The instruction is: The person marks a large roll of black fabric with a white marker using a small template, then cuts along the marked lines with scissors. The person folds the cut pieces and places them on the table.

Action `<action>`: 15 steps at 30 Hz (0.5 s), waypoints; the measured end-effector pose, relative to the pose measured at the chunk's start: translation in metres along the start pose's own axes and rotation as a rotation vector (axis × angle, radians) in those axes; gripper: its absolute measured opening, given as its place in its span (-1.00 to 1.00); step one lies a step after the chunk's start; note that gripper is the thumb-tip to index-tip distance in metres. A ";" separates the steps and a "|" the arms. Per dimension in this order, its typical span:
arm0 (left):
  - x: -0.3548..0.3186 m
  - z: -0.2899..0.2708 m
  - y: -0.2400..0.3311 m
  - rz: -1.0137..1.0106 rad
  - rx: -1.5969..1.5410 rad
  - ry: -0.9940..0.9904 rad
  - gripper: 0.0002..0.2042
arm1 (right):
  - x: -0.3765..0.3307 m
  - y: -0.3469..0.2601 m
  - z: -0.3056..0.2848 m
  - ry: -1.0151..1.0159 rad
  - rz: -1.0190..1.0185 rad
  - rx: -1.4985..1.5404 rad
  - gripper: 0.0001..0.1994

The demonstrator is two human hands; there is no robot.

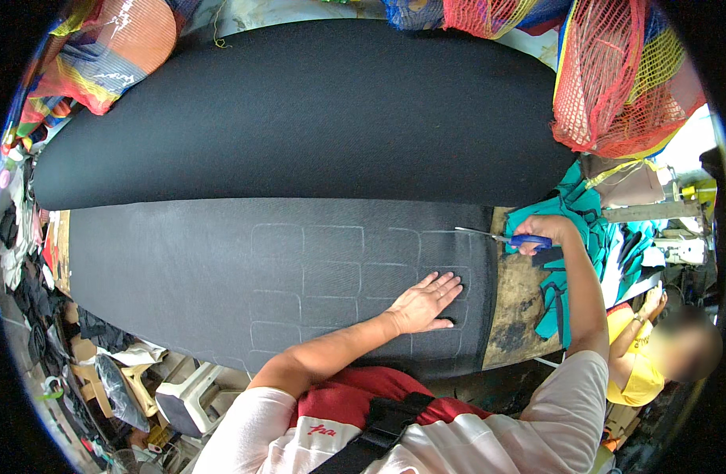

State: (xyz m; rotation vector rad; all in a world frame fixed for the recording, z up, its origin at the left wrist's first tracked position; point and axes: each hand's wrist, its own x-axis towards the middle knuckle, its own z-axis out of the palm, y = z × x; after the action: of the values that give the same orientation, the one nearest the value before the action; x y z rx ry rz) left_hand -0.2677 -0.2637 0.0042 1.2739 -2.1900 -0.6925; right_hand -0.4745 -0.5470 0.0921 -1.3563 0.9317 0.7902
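Black fabric (165,261) lies spread over the table, with rows of pale chalk outlines drawn on its right half. My left hand (428,303) rests flat on the chalked part, palm down, fingers stretched out. At the fabric's right edge, my right hand (534,234) grips blue-handled scissors (529,241). Their blades point left over the fabric, along a chalk line near its upper right corner. Whether the blades are parted is hard to make out. A thick roll of black fabric (299,110) lies along the far side.
Bare worn wood of the table (517,304) shows at the right. Teal fabric pieces (564,213) are heaped beside my right arm. Red mesh sacks (604,87) stand at the far right. A person in yellow (639,371) sits at the right. A white stool (193,395) stands lower left.
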 end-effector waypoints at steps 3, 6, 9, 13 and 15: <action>-0.001 0.000 -0.001 0.005 -0.008 -0.002 -0.30 | 0.000 0.008 -0.005 -0.029 -0.032 -0.010 -0.76; -0.002 0.001 -0.002 0.010 -0.011 -0.018 -0.32 | 0.000 0.009 -0.003 -0.025 -0.033 0.024 -0.77; -0.002 0.003 -0.004 0.017 0.025 -0.022 -0.33 | 0.002 0.000 0.000 0.017 -0.017 -0.024 -0.79; -0.002 0.005 -0.005 0.024 0.016 -0.004 -0.36 | 0.002 -0.022 -0.004 0.102 0.111 -0.291 -0.73; -0.002 0.006 -0.005 0.020 -0.015 0.001 -0.39 | 0.001 -0.029 -0.002 0.143 0.144 -0.388 -0.69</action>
State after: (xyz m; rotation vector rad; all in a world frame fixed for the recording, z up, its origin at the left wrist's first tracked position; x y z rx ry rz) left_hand -0.2679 -0.2634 -0.0035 1.2432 -2.1897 -0.6985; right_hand -0.4484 -0.5514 0.1041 -1.7132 1.0319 1.0329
